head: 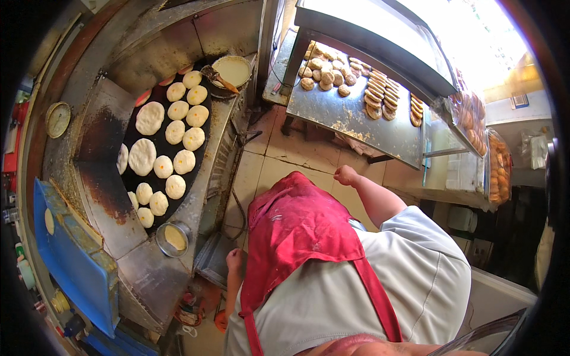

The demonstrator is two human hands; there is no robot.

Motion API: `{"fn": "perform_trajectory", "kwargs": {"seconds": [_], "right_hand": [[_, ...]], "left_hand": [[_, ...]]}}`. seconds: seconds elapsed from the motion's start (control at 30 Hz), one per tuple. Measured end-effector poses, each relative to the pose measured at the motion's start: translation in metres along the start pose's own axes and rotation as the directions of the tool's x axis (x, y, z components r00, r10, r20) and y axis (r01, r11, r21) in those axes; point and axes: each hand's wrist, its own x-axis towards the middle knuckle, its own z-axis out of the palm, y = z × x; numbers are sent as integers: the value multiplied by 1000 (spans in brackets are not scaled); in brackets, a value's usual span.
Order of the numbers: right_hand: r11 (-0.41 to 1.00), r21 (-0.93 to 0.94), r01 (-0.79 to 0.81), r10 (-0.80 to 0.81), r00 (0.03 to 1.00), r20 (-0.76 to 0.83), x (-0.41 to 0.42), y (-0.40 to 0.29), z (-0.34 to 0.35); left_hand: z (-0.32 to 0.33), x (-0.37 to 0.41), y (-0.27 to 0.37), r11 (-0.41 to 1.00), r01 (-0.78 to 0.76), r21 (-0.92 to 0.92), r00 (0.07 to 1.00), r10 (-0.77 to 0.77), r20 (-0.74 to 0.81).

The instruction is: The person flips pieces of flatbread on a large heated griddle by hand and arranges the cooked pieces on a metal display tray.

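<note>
My right hand (pixel 346 175) is held out in front of my right side, above the tiled floor, with its fingers curled in and nothing visible in them. On the other side, my left hand (pixel 234 259) hangs beside the red apron (pixel 307 218), near the griddle stand; its fingers look curled, and part of it is hidden. Left of me is a black round griddle (pixel 171 144) carrying many pale flat dough rounds. Two larger rounds (pixel 149 118) lie at its left. A metal cup (pixel 173 239) of yellowish contents stands at the griddle's near edge.
A pot of pale batter (pixel 231 71) with a brush (pixel 219 80) across it sits at the griddle's far end. Ahead right, a metal table (pixel 343 115) bears baked flatbreads (pixel 327 76). A blue tray (pixel 71 262) stands at left. A bag of breads (pixel 498 169) is at right.
</note>
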Motion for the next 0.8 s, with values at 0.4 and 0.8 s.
{"fn": "perform_trajectory", "kwargs": {"seconds": [0.4,0.8], "right_hand": [[996,-25,91,-91,996,-19,12,-27,-15],[980,-107,169,-173,984,-32,85,11,-64]], "left_hand": [[-3,2,-40,984,45,-172,998,-50,-23],[51,-35,2,970,136,-200,978,-164,-132]]}}
